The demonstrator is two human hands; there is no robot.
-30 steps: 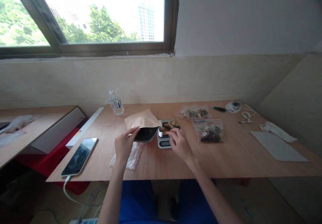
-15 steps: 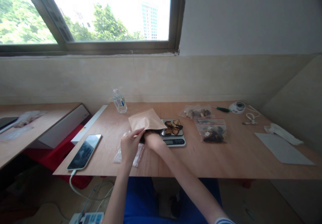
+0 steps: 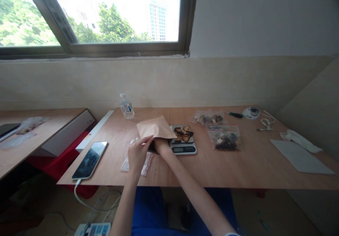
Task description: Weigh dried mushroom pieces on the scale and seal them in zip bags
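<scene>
The left hand (image 3: 137, 153) pinches the near rim of the paper bag (image 3: 155, 128) between thumb and fingers. The bag lies just beyond this grip, mouth toward the person, closed end toward the wall; foreshortening leaves its long axis uncertain. The right hand (image 3: 163, 147) enters the mouth; its fingers are hidden, so its closure and contents cannot be determined. Right of the grip, the scale (image 3: 192, 148) bears dried slices (image 3: 183, 134); its reading is illegible.

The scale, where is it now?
In the head view, the scale sits on the table, near the middle, just right of the tan bag, with brown slices on it.
</scene>
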